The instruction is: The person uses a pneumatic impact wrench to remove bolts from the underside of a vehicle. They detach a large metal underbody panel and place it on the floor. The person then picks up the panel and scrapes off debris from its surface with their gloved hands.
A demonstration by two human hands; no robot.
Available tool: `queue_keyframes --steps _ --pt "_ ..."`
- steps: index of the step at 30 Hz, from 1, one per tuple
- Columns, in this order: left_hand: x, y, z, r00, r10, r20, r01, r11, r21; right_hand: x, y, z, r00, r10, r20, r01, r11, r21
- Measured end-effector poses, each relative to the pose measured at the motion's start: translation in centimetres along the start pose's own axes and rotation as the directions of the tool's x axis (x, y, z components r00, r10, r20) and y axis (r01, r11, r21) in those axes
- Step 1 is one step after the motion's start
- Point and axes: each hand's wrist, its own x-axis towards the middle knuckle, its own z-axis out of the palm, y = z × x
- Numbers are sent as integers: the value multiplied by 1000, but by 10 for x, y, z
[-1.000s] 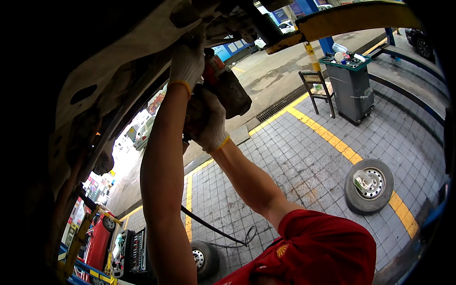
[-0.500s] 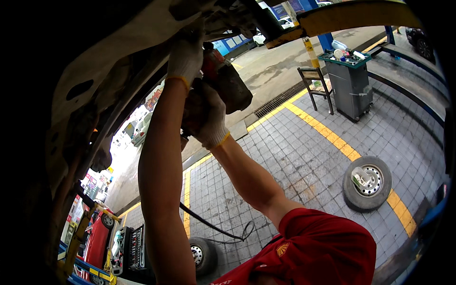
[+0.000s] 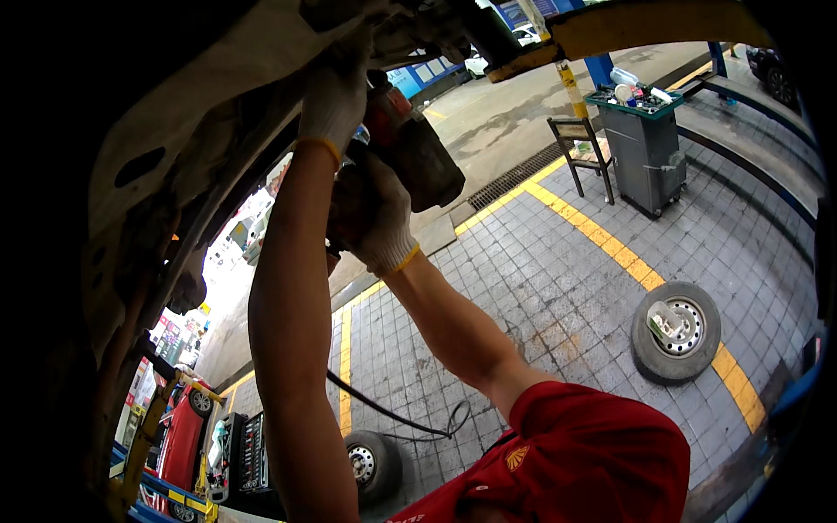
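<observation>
Overhead is the underside of a raised car (image 3: 187,113), pale metal and dark in its recesses. My left hand (image 3: 336,100), in a white knitted glove with a yellow cuff, reaches up against it; its fingers are lost in shadow. Just below and to the right, my gloved right hand (image 3: 388,209) is wrapped round a bulky dark power tool (image 3: 423,166) with red parts. Its exact kind is hard to make out in the dark. Between the two hands a small shiny metal spot (image 3: 361,134) shows. My left wrist is close beside the tool.
A black hose (image 3: 392,417) trails onto the tiled floor beside a wheel (image 3: 370,466). Another wheel (image 3: 676,362) lies flat with a plastic container on it. A grey bin (image 3: 643,157) with a cluttered top and a stool (image 3: 582,155) stand right. An open socket set (image 3: 254,449) sits lower left.
My left hand and forearm have shifted slightly left, and the shiny metal spot between the hands shows more. The right hand keeps its grip on the power tool.
</observation>
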Motion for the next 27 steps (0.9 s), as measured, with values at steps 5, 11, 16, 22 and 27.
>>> queue_keyframes --steps 5,11,16,22,27 --pt "-10 -8 3 997 55 -49 -60 994 -91 -3 1 -7 998 50 -30 -49 998 32" --pt "-60 24 6 981 -176 81 190 958 -216 -40 -22 -37 979 77 191 -75 997 -19" --pt "-125 59 28 974 -126 191 226 656 -720 -94 -52 -76 956 67 287 -46 996 -81" --pt "-186 80 42 971 -91 221 236 495 -836 -159 -85 -83 936 128 328 -69 981 -184" --pt "-212 88 52 953 0 304 289 311 -905 -201 -110 -99 939 137 317 -53 964 -260"
